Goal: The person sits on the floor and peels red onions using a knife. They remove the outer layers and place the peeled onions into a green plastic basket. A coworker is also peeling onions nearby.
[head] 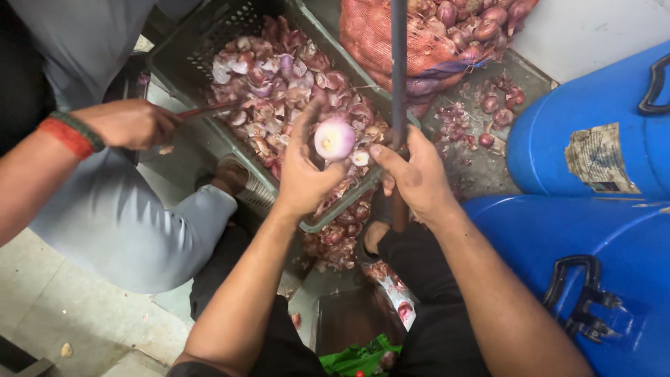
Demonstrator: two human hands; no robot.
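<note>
My left hand [303, 174] holds a partly peeled pale purple onion [334, 138] over a grey plastic crate [183, 52] full of onion skins [279, 84]. My right hand [415, 178] is right next to the onion, fingers curled with the thumb toward it; a small blade in it cannot be made out. A dark vertical pole [398, 70] runs down behind my right hand.
Another person in grey trousers [118, 216] sits at left, a hand [129, 123] holding a knife over the crate. A red mesh sack of onions [433, 35] lies at the top. Two blue drums [593, 209] stand at right. Skins litter the floor.
</note>
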